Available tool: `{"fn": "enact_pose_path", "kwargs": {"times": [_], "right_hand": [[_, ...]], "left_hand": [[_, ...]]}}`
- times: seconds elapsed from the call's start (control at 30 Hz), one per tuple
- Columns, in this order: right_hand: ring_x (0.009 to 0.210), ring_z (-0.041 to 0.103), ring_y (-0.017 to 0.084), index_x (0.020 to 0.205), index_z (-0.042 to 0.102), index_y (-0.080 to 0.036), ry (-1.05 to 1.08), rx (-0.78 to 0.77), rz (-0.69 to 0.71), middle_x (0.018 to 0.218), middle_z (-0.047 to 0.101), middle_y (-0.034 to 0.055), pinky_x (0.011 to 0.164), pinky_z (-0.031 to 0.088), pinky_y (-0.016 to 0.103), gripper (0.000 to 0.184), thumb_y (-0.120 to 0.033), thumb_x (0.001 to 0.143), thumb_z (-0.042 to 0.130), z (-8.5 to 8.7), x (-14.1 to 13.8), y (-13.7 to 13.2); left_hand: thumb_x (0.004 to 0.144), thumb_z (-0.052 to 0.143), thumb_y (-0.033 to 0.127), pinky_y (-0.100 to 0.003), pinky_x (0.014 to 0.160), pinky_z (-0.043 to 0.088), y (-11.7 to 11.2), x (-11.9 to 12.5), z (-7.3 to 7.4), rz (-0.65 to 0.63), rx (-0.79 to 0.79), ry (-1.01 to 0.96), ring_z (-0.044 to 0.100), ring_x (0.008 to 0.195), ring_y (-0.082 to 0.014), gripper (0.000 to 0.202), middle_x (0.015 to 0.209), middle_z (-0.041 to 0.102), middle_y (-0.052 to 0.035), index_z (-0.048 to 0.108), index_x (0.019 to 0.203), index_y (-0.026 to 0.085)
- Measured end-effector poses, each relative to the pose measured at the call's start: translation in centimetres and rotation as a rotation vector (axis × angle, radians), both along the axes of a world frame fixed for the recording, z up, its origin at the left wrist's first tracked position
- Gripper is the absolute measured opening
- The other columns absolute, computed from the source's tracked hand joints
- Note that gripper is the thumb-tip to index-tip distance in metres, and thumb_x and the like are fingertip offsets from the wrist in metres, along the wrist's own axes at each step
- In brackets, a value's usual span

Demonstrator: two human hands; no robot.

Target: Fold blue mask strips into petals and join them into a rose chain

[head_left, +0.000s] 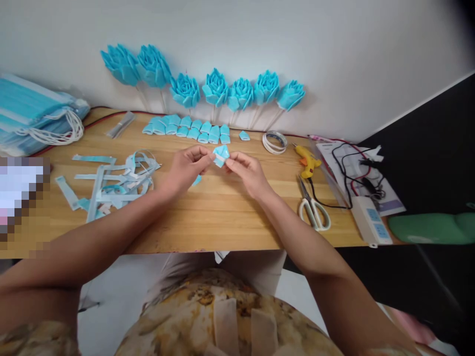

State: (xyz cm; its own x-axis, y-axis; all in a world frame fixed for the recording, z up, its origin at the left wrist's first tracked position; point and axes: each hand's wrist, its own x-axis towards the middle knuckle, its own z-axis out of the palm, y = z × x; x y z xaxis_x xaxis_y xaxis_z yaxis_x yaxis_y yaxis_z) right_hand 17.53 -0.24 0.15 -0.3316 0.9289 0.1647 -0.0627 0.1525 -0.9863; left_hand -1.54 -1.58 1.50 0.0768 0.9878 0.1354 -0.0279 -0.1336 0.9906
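Seven blue fabric flowers [215, 88] look complete behind the row of folded petals [182, 131]; in front of that row, left hand [187, 170] and right hand [248, 170] pinch a blue piece [221, 153], its folding perhaps unfinished.

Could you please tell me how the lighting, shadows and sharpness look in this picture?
Head view: fairly soft light, with faint shadows on the wall beside the blue flowers; head view: the folded blue piece looks soft, its finer creases hard to read; head view: a pixelated patch hides detail at the left edge.
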Motion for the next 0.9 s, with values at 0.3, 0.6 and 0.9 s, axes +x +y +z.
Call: {"fn": "enact_pose_path", "kwargs": {"times": [0.3, 0.6, 0.9], "right_hand": [[0.072, 0.055, 0.012, 0.078, 0.071, -0.021, -0.104, 0.028, -0.043, 0.078, 0.069, 0.0, 0.071, 0.044, 0.028, 0.027, -0.046, 0.086, 0.069, 0.4, -0.2, -0.4], [0.068, 0.056, 0.012, 0.074, 0.069, -0.021, -0.135, 0.074, -0.163, 0.074, 0.069, -0.0002, 0.069, 0.045, 0.028, 0.023, -0.041, 0.084, 0.068, 0.4, -0.5, -0.6], [0.061, 0.053, 0.011, 0.071, 0.064, -0.021, -0.254, 0.224, -0.271, 0.068, 0.064, -0.0009, 0.062, 0.044, 0.027, 0.02, -0.037, 0.083, 0.064, 1.3, -1.3, -1.7]], "left_hand": [[0.085, 0.069, 0.032, -0.023, 0.052, 0.033, -0.1, -0.2, 0.0, -0.002, 0.017, 0.014, 0.042, 0.053, -0.0089, 0.02, 0.056, 0.051, 0.0038, 0.063, 0.071, 0.018], [0.088, 0.068, 0.037, -0.025, 0.053, 0.033, -0.5, -0.1, 0.7, 0.074, 0.118, 0.0, 0.041, 0.054, -0.0101, 0.02, 0.06, 0.05, 0.0041, 0.06, 0.079, 0.021], [0.088, 0.067, 0.026, -0.027, 0.06, 0.037, -1.5, 0.1, 1.0, 0.076, 0.3, 0.476, 0.051, 0.061, -0.0121, 0.009, 0.068, 0.064, 0.0008, 0.074, 0.086, 0.021]]}}
